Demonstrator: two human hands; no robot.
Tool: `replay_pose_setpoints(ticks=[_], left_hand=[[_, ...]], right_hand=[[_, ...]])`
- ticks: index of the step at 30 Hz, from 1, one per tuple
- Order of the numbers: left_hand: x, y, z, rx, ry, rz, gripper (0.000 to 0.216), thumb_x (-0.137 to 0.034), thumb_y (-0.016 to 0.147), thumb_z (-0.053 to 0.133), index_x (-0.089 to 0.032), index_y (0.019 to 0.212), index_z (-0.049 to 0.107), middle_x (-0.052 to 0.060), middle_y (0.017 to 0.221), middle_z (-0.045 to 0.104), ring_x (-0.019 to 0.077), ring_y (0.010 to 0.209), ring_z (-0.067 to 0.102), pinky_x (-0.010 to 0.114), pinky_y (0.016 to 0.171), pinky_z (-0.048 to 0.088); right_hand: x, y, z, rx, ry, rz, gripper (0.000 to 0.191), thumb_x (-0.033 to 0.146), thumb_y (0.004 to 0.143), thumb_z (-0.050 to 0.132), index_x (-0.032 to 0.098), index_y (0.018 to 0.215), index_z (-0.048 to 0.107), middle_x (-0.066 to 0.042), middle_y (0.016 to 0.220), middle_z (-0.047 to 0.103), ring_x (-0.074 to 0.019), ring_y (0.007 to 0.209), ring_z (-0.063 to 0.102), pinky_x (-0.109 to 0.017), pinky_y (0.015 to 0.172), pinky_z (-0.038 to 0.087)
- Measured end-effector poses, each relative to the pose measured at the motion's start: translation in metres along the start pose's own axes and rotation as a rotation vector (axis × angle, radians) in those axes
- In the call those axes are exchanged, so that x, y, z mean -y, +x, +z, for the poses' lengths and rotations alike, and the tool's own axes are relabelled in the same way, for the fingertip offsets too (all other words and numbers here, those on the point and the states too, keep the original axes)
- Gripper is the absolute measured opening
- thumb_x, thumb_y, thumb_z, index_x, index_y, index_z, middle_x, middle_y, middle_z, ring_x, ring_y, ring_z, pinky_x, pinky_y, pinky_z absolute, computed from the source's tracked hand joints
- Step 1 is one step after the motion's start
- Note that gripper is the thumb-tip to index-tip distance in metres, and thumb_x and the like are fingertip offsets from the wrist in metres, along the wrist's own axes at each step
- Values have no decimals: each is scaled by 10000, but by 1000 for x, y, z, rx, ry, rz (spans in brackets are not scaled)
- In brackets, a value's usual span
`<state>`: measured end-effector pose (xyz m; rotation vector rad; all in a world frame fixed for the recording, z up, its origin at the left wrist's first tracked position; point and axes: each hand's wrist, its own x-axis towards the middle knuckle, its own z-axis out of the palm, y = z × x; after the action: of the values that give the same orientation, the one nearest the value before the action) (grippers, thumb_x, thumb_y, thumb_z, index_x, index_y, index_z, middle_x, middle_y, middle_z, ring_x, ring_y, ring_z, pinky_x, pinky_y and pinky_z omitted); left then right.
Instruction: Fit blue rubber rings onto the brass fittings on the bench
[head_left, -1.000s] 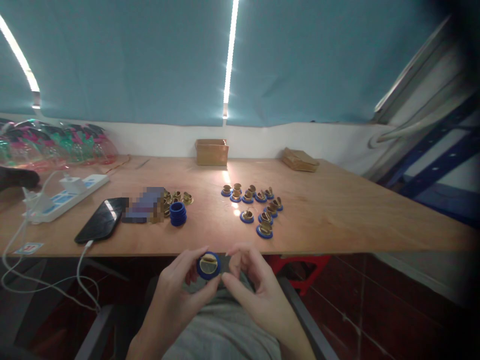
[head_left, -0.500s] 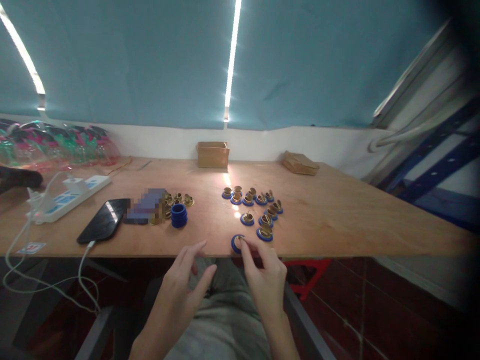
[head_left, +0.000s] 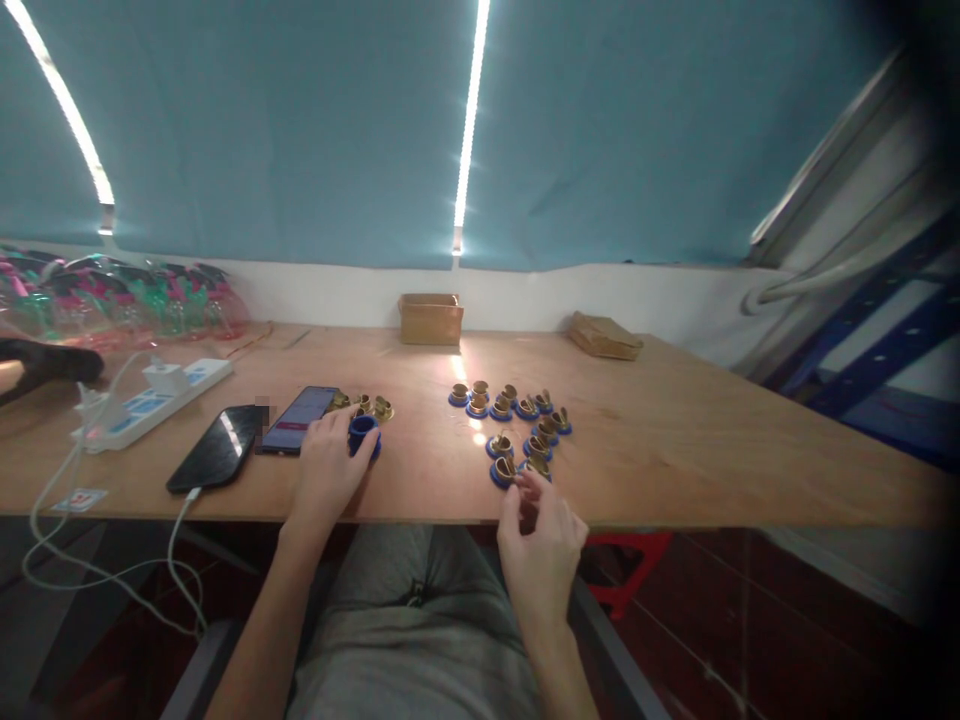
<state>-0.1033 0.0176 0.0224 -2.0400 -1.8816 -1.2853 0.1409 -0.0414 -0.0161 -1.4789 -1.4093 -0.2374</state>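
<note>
My left hand point(head_left: 330, 460) reaches to a short stack of blue rings point(head_left: 365, 445), its thumb and fingers closed around the top one. Just beyond its fingertips lie several loose brass-coloured fittings point(head_left: 381, 407), partly hidden by the hand. My right hand point(head_left: 541, 535) has its thumb and forefinger pinched at the right edge of a brass-coloured fitting point(head_left: 505, 468) seated in a blue ring on the table. Behind and beside it stands a group of similar ringed fittings point(head_left: 501, 406), several with a raised, tilted flap. One ringed fitting point(head_left: 535, 466) is partly covered by my right fingers.
Left of the stack lie a phone point(head_left: 300, 418) with a lit screen and a black phone point(head_left: 217, 450) on a cable. A white power strip point(head_left: 157, 405) and bagged bottles point(head_left: 127, 300) are farther left. At the back sit an open box point(head_left: 431, 322) and a brown packet point(head_left: 604, 335).
My left hand has moved left and forward to the blue rings. The fitting at my right hand has shifted right and away, up beside the group. The view has shifted slightly.
</note>
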Motion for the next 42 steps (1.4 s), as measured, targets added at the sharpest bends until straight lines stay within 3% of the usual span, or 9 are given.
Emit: replay_pose_setpoints(ticks=[4, 8, 14, 19, 28, 36, 42], left_hand=[[-2, 6, 7, -3, 12, -12, 324, -354, 874, 592, -151, 1121, 640, 147, 1064, 712, 336, 977, 640, 478, 894, 489], [1, 5, -3, -66, -3, -46, 336, -382, 899, 556, -172, 1155, 613, 121, 1123, 702, 296, 1020, 646, 415, 908, 498], [37, 6, -20, -60, 20, -131, 379, -378, 909, 524, -141, 1195, 601, 148, 1085, 721, 286, 894, 703, 412, 811, 547], [54, 3, -19, -10, 47, -96, 382, -339, 865, 573, -145, 1193, 603, 153, 1137, 702, 305, 996, 684, 432, 884, 526], [52, 10, -4, 88, 117, 0, 362, -371, 870, 578, -148, 1153, 621, 145, 1080, 729, 311, 991, 679, 447, 909, 488], [50, 6, -5, 62, 221, 18, 309, -402, 881, 540, -168, 1059, 637, 127, 1057, 739, 310, 1032, 658, 533, 1079, 297], [55, 13, -3, 30, 254, 45, 236, -329, 895, 492, -186, 855, 676, 115, 915, 730, 312, 922, 644, 456, 909, 432]], right_hand=[[3, -6, 7, -20, 70, -74, 137, 210, 928, 505, 163, 1004, 609, -100, 910, 671, -254, 859, 614, -403, 824, 435], [0, -8, 13, 72, 140, -150, 178, 223, 949, 486, 177, 1057, 619, -102, 999, 695, -239, 936, 637, -377, 844, 486], [-4, -9, 18, 156, 145, -177, 226, 226, 968, 468, 148, 1097, 637, -156, 1190, 681, -276, 1121, 613, -441, 955, 448], [-2, -9, 18, 228, 122, -172, 234, 241, 974, 457, 147, 1096, 633, -162, 1206, 679, -283, 1136, 609, -471, 973, 422], [-1, -8, 16, 261, 113, -162, 218, 239, 965, 451, 159, 1059, 631, -147, 1205, 687, -279, 1138, 616, -451, 947, 411], [-1, -8, 17, 265, 112, -149, 232, 241, 965, 436, 159, 1063, 629, -152, 1212, 684, -280, 1134, 620, -443, 937, 400], [0, -8, 16, 271, 127, -145, 216, 241, 961, 453, 169, 1065, 628, -138, 1198, 690, -275, 1135, 615, -438, 944, 390]])
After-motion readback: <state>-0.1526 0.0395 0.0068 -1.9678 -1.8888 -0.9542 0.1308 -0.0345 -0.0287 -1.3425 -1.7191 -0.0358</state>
